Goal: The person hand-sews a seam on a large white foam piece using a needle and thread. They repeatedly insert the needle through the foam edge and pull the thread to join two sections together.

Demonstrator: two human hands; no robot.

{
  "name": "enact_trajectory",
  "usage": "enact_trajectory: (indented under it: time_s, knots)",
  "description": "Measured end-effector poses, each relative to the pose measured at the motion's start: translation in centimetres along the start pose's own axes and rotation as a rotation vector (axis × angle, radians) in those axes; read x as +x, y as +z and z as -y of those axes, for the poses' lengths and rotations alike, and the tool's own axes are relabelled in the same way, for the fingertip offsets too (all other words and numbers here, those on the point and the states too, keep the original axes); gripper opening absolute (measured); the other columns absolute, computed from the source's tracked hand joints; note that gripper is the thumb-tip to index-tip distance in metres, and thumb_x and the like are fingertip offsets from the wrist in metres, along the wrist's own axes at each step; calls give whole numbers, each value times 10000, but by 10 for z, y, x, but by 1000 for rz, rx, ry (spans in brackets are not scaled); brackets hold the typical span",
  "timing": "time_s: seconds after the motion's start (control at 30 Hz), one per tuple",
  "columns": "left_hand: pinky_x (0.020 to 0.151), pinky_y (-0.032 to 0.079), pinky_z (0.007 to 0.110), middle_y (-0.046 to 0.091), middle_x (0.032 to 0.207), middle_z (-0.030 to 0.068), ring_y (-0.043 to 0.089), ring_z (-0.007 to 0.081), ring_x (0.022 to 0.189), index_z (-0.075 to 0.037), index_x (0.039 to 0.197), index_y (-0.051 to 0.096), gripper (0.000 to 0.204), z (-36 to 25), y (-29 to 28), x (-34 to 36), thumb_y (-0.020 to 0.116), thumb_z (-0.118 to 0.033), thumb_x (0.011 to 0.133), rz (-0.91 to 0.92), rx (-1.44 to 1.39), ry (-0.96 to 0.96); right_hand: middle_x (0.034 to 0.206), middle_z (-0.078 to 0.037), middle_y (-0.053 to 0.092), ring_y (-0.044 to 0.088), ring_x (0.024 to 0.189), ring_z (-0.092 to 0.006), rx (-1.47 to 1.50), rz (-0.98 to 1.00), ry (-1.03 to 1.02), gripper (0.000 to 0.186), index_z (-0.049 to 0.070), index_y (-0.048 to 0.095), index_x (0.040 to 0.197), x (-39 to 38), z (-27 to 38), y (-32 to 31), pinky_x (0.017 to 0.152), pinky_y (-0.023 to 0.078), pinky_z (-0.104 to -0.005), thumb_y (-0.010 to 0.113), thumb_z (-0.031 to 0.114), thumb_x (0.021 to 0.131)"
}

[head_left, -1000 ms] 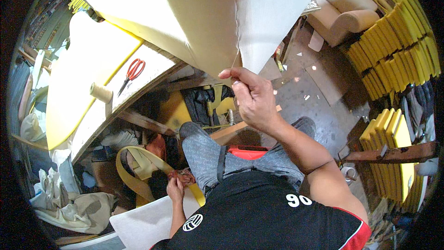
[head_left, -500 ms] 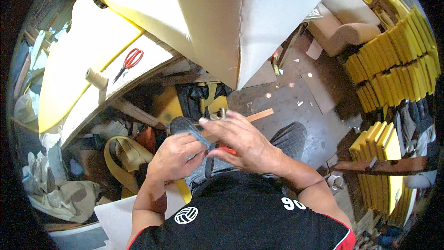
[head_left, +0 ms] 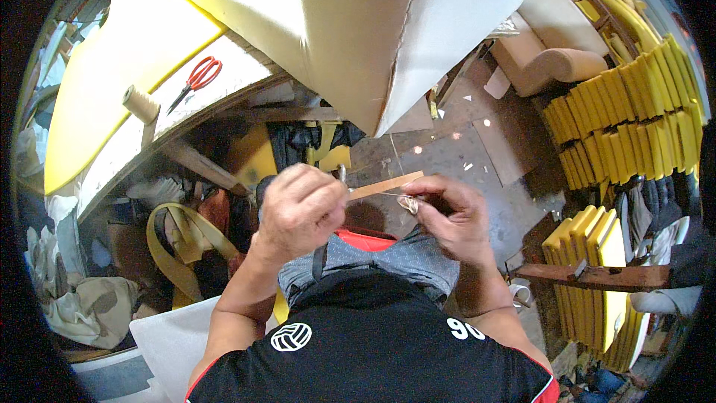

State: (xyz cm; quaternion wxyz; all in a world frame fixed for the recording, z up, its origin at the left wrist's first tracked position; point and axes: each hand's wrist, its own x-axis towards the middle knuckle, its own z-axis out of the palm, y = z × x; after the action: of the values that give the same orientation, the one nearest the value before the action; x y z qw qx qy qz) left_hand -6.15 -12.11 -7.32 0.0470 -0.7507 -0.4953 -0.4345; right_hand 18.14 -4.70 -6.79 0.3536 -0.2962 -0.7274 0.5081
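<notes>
My left hand [head_left: 304, 209] is closed in a loose fist above my lap, its fingertips mostly turned from view. A thin pale thread [head_left: 384, 193] runs taut from it to my right hand [head_left: 456, 218]. My right thumb and fingers pinch a small tangled bundle of pale thread [head_left: 408, 204]. Above the hands hangs a large white upholstery piece [head_left: 350, 52] with a seam coming down to a pointed lower corner. From near that corner a fine strand drops toward my right hand.
Red-handled scissors [head_left: 198, 80] and a thread spool [head_left: 140, 103] rest on the bench at left. A wooden strip [head_left: 388, 184] shows behind my hands. Yellow foam pieces [head_left: 611, 108] are stacked at right, above a wooden bar [head_left: 597, 275]. A yellow strap [head_left: 165, 250] loops at lower left.
My hands have moved apart, the right one to the right, and the thread now stretches between them. My right fingers have closed from spread to a pinch. The view has shifted slightly.
</notes>
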Motion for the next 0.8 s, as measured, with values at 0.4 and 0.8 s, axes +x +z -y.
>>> enact_trajectory:
  time_s: [0.4,0.8]
  knots:
    - [654,546,373,668,805,75,651,260,721,-14,900,710,209,16,-36,7,786,-2,705,-178,208,146,1089,-122,731,697,1027,-293,-471,-274,-360,346,70,759,1083,1,65,-30,934,524,-422,847,209,778]
    - [847,546,437,712,954,115,681,321,951,-30,1046,716,325,-15,16,9,782,-278,847,-151,-262,100,911,-131,731,721,885,-259,-30,-63,-121,143,21,690,1082,-22,14,20,872,576,-415,688,90,956]
